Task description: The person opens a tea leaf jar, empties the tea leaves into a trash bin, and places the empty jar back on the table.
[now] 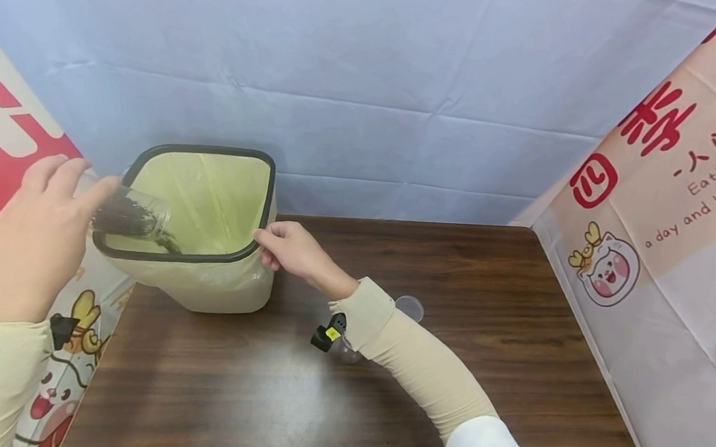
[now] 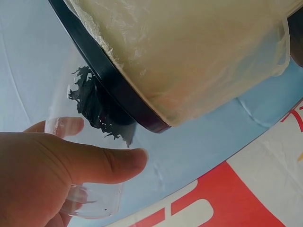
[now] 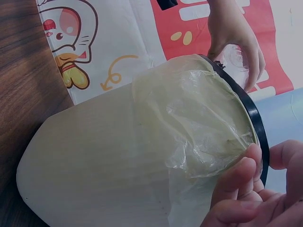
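Note:
My left hand (image 1: 41, 232) grips a clear plastic jar (image 2: 102, 201), tipped sideways over the left side of a trash bin (image 1: 224, 296). Dark thin shreds (image 1: 122, 214) lie inside the jar, and some spill past its mouth into the bin. A pale yellow-green liner (image 1: 208, 191) covers the bin's inside and folds out over its wall under a black rim ring (image 1: 255, 150). At the bin's near right corner, my right hand (image 1: 296, 249) pinches the rim between thumb and fingers. In the right wrist view, the liner hangs wrinkled beside those fingers (image 3: 234, 177).
The bin stands on a dark wooden table (image 1: 233, 395), near its back left. A clear round lid (image 1: 410, 308) lies right of my right forearm, and a small clear rounded thing (image 1: 350, 354) shows under the wrist. Printed cloth walls (image 1: 350, 87) border the back and both sides.

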Demonstrator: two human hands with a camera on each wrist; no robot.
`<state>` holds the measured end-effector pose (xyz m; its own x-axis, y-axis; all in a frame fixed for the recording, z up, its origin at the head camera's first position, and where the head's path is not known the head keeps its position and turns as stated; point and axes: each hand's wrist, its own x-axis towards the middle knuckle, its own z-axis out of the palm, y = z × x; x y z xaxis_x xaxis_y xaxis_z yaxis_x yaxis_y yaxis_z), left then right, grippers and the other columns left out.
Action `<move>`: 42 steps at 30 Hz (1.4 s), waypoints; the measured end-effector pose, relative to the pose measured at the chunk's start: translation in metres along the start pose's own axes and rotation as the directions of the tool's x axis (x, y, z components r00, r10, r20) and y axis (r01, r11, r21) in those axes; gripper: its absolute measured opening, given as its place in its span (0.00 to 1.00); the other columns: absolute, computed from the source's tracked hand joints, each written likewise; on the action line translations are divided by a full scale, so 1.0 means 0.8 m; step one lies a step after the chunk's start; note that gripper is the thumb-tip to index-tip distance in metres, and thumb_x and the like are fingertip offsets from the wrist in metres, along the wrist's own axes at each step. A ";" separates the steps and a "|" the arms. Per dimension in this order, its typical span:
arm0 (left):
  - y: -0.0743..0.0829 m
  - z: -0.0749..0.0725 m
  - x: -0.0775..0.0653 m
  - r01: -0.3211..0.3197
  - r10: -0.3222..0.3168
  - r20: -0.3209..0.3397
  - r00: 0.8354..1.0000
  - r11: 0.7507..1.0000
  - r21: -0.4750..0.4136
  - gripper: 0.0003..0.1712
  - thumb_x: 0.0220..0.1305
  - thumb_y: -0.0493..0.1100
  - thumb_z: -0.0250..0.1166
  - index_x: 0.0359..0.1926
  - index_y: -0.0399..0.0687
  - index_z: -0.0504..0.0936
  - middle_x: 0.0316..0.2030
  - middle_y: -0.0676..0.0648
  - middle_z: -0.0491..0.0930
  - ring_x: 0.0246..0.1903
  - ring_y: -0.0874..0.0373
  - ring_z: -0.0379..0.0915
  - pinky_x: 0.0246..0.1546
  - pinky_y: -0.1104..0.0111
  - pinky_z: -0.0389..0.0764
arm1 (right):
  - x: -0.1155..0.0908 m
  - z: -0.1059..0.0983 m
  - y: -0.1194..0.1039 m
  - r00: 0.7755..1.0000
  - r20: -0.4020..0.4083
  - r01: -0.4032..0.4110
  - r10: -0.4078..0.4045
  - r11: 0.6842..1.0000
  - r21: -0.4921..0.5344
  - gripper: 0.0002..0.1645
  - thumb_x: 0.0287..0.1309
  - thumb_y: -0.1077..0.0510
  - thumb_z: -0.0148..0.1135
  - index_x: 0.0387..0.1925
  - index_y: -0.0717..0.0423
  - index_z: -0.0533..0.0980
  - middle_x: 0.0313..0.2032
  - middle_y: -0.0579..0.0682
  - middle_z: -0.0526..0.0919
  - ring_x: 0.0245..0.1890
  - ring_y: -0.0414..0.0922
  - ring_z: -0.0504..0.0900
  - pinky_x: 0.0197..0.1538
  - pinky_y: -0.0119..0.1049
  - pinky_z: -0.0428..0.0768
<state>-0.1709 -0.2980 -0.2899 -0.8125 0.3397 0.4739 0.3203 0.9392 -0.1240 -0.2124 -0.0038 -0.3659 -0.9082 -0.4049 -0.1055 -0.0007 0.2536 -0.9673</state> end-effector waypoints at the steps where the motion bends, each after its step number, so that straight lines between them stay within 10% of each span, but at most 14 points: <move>1: 0.000 0.000 0.000 0.007 -0.007 0.011 1.000 1.000 0.000 0.38 0.42 0.16 0.58 0.54 0.49 0.71 0.56 0.31 0.64 0.61 0.35 0.53 0.29 0.35 0.68 | 0.000 0.000 0.000 1.000 -0.001 -0.001 0.001 1.000 0.001 0.21 0.64 0.51 0.54 0.17 0.56 0.72 0.14 0.46 0.74 0.15 0.40 0.72 0.26 0.31 0.72; 13: 0.000 0.005 -0.001 0.009 -0.009 -0.005 1.000 1.000 -0.019 0.35 0.47 0.17 0.54 0.56 0.46 0.71 0.55 0.31 0.64 0.60 0.35 0.54 0.24 0.35 0.69 | -0.001 -0.001 -0.001 1.000 0.004 -0.004 0.004 1.000 0.003 0.21 0.64 0.50 0.54 0.17 0.56 0.72 0.14 0.46 0.74 0.16 0.40 0.72 0.26 0.31 0.72; 20: -0.004 0.009 0.004 -0.067 0.068 -0.067 0.995 0.998 0.020 0.33 0.44 0.15 0.53 0.48 0.48 0.75 0.54 0.30 0.67 0.59 0.35 0.56 0.47 0.38 0.66 | -0.001 -0.001 0.000 1.000 -0.004 -0.004 0.004 1.000 -0.003 0.22 0.64 0.50 0.54 0.17 0.56 0.72 0.14 0.46 0.74 0.16 0.41 0.73 0.27 0.32 0.73; 25: -0.003 0.009 0.000 -0.043 0.049 -0.080 0.996 0.997 0.064 0.29 0.50 0.18 0.52 0.47 0.51 0.76 0.58 0.31 0.64 0.59 0.34 0.56 0.45 0.37 0.64 | 0.000 0.000 0.001 1.000 -0.002 0.000 0.000 1.000 -0.004 0.22 0.64 0.49 0.54 0.17 0.56 0.72 0.15 0.47 0.75 0.16 0.41 0.73 0.28 0.32 0.73; 32: -0.004 0.006 0.002 -0.097 0.104 -0.126 0.987 0.994 0.058 0.36 0.35 0.17 0.59 0.50 0.44 0.73 0.54 0.30 0.64 0.54 0.30 0.58 0.45 0.39 0.67 | 0.000 0.000 0.002 1.000 -0.006 -0.006 0.006 1.000 -0.007 0.22 0.64 0.49 0.54 0.17 0.56 0.72 0.15 0.46 0.75 0.16 0.41 0.73 0.29 0.32 0.73; 42: -0.004 0.009 0.001 -0.045 0.046 -0.033 0.998 0.999 0.029 0.40 0.32 0.15 0.62 0.50 0.46 0.74 0.54 0.28 0.64 0.56 0.31 0.56 0.52 0.40 0.64 | 0.000 0.002 0.002 1.000 -0.002 0.000 0.000 1.000 0.003 0.22 0.65 0.50 0.53 0.17 0.56 0.72 0.15 0.46 0.75 0.16 0.41 0.73 0.27 0.32 0.72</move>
<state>-0.1759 -0.3006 -0.2954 -0.7807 0.3804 0.4958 0.3423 0.9241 -0.1701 -0.2119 -0.0048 -0.3674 -0.9090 -0.4032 -0.1054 0.0009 0.2509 -0.9680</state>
